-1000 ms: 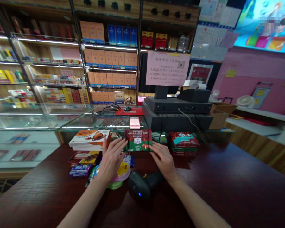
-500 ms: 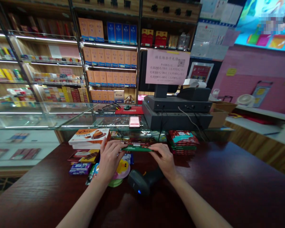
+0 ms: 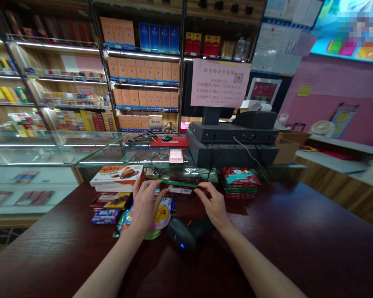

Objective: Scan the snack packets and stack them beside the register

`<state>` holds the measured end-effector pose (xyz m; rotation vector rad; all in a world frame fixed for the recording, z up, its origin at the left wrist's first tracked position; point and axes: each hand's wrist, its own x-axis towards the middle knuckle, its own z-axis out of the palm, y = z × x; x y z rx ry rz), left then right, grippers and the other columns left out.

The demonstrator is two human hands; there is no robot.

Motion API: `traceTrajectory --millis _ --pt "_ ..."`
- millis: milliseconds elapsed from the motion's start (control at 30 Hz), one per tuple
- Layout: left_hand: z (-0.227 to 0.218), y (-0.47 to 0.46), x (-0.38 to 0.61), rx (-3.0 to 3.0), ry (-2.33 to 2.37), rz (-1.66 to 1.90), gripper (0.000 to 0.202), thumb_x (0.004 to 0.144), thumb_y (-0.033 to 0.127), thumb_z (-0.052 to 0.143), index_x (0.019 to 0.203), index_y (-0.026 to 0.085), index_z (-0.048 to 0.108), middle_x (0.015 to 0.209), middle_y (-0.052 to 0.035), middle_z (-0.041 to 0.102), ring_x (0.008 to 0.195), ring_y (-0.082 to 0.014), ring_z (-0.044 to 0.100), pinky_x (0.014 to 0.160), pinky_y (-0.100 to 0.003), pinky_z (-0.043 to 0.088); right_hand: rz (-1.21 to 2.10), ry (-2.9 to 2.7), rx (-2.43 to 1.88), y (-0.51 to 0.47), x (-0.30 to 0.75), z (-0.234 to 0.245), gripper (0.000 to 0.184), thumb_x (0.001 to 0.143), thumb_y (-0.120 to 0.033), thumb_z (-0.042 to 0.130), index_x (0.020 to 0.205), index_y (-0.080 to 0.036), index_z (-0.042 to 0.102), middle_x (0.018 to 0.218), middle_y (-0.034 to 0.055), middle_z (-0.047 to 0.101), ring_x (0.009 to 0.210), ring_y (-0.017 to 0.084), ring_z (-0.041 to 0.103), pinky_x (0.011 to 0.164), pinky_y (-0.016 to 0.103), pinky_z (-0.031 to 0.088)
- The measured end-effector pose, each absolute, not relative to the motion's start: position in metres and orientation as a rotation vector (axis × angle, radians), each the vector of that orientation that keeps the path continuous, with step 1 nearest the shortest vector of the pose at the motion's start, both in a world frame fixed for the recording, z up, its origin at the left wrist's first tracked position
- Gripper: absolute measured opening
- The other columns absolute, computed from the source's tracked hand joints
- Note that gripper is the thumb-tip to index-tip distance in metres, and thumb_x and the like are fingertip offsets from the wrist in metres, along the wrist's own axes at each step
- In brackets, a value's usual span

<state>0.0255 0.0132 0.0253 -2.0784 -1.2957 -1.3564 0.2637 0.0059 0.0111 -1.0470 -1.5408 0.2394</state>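
My left hand (image 3: 145, 203) and my right hand (image 3: 215, 203) hold a thin, flat packet (image 3: 180, 188) by its two ends, above the table. It has a green edge along the top and a dark face with a white label turned towards me. Between my forearms lies a black barcode scanner (image 3: 185, 235) with a blue light. Under and beside my left hand are a yellow duck-faced packet (image 3: 162, 215), purple packets (image 3: 105, 216) and a chocolate packet (image 3: 110, 200). A white and orange box (image 3: 117, 177) sits behind them.
A stack of red and green packets (image 3: 240, 182) stands right of my hands on the dark wooden table (image 3: 298, 244). Behind are a glass counter (image 3: 133, 157), a cash register base (image 3: 233, 149) with cables, and a monitor bearing a pink notice (image 3: 219, 85).
The packet between my hands has tilted, its green edge rising so that the labelled face shows below it. Both hands keep their hold. The camera view has shifted slightly.
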Motion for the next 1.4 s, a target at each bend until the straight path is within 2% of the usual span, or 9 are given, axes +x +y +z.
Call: traceTrajectory --millis 167,333,533,733,1000,1267,1400 --pt "0.031 0.012 0.033 -2.033 -1.256 -1.416 0.049 0.097 0.033 0.059 0.143 0.022 0.046 0.093 -0.0015 0.072 0.093 -0.0178 0.068 0.117 -0.048 0.03 0.412 -1.383 -1.043 0.008 0.256 0.018 0.022 0.088 -0.043 0.067 0.084 -0.022 0.063 0.073 -0.0016 0.065 0.068 0.016 0.059 0.065 0.027 0.047" --pt "0.037 0.009 0.038 -2.077 -1.181 -1.23 0.041 0.099 0.024 0.055 0.14 0.031 0.054 0.092 0.0012 0.072 0.095 -0.0178 0.064 0.117 -0.048 0.027 0.502 -1.296 -1.036 0.011 0.255 0.021 0.023 0.085 -0.043 0.069 0.08 -0.022 0.061 0.071 -0.0023 0.064 0.065 0.015 0.059 0.064 0.026 0.046" --pt "0.039 0.011 0.037 -2.191 -1.18 -1.177 0.045 0.1 0.026 0.052 0.145 0.028 0.049 0.096 -0.0002 0.072 0.1 -0.0199 0.061 0.12 -0.052 0.021 0.537 -1.259 -1.067 0.013 0.258 0.021 0.029 0.083 -0.048 0.071 0.079 -0.021 0.062 0.071 0.0003 0.068 0.065 0.018 0.063 0.063 0.028 0.049" --pt "0.042 0.013 0.029 -2.363 -1.144 -1.011 0.078 0.091 0.044 0.065 0.157 0.026 0.028 0.114 -0.0055 0.069 0.112 -0.0256 0.056 0.121 -0.06 0.017 0.521 -1.238 -1.073 0.014 0.261 0.024 0.029 0.082 -0.048 0.071 0.079 -0.021 0.063 0.07 0.0009 0.069 0.065 0.019 0.064 0.063 0.029 0.05" --pt "0.046 0.014 0.02 -2.428 -1.111 -0.866 0.109 0.079 0.046 0.078 0.161 0.025 0.009 0.125 -0.0074 0.062 0.122 -0.0297 0.051 0.122 -0.062 0.014 0.534 -1.229 -1.047 0.011 0.257 0.03 0.028 0.082 -0.048 0.071 0.08 -0.021 0.064 0.072 0.0015 0.071 0.067 0.019 0.067 0.063 0.029 0.051" --pt "0.047 0.007 0.025 -2.293 -1.204 -0.784 0.107 0.078 0.042 0.079 0.16 0.022 0.013 0.119 -0.008 0.062 0.118 -0.0305 0.052 0.122 -0.061 0.017 0.526 -1.281 -1.026 0.008 0.254 0.03 0.025 0.084 -0.044 0.071 0.079 -0.021 0.064 0.07 0.0 0.07 0.063 0.017 0.064 0.062 0.028 0.05" --pt "0.047 0.005 0.028 -2.229 -1.259 -0.762 0.1 0.078 0.039 0.079 0.159 0.021 0.023 0.11 -0.0081 0.063 0.111 -0.0307 0.054 0.121 -0.062 0.02 0.526 -1.308 -1.024 0.007 0.252 0.03 0.024 0.084 -0.044 0.07 0.08 -0.021 0.064 0.071 0.0 0.069 0.064 0.017 0.063 0.062 0.028 0.05"
